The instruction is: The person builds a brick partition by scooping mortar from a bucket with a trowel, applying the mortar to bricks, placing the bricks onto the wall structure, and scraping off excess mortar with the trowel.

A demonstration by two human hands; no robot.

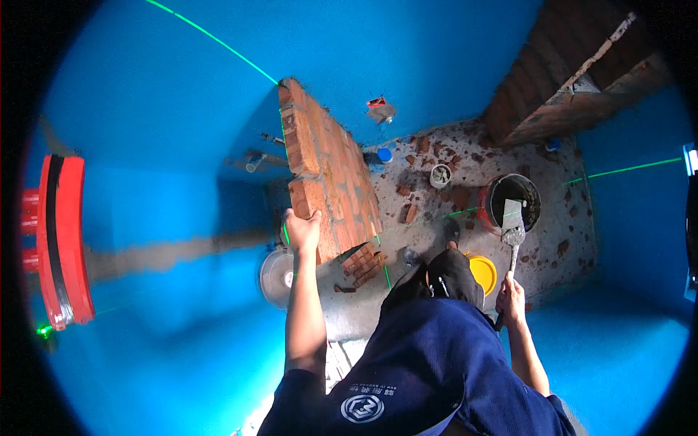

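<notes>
My left hand [302, 231] is closed round the near end of a brick [307, 198] on top of the partly built brick wall [340, 171]. Thumb and fingers press its two sides. In my right hand [512, 301] is the handle of a trowel [513, 215], with grey mortar on it. Its blade points away from me, over the near part of a round bucket [486, 207] with dark contents. From this angle I cannot tell whether the blade touches the bucket or hangs above it.
Brick rubble [460, 196] litters the grey floor [429, 167]. A small white tub [440, 176] and a yellow lid or bucket [483, 272] are there too. Stacked bricks [567, 80] rise at the far right. Blue walls [436, 58] enclose the space; a red case-like object [67, 240] is at left.
</notes>
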